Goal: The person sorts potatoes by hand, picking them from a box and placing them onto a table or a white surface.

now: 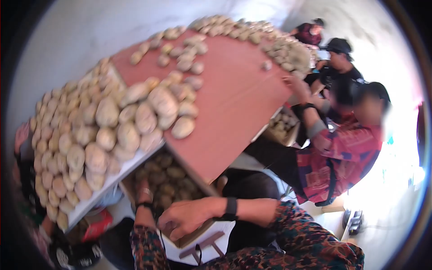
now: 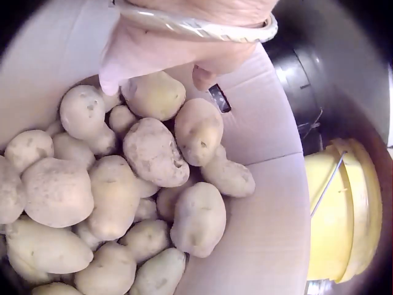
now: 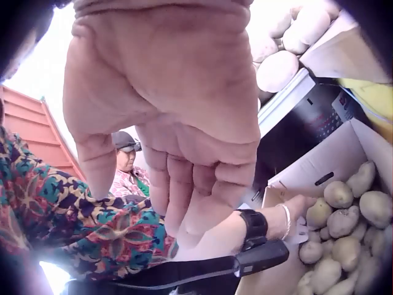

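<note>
My left hand [image 2: 178, 52], with a silver bracelet [image 2: 202, 27] at its wrist, reaches down into a cardboard box [image 2: 264, 215] of potatoes. Its thumb and fingers are spread apart right over a yellowish potato [image 2: 153, 95] by the box wall. More potatoes [image 2: 113, 190] fill the box below it, one with a dark-edged hollow. Nearer to me, my right hand [image 1: 186, 218] hangs over the box's near side, palm down. In the right wrist view its fingers [image 3: 178, 190] are loosely bent and hold nothing. Black bands circle both wrists.
A big heap of potatoes [image 1: 108, 112] covers the left of the table, next to a red tabletop [image 1: 234, 90]. Under the table stands a yellow bucket [image 2: 334, 215], right of the box. Several people sit along the right; the nearest has a checked red shirt [image 1: 333, 157].
</note>
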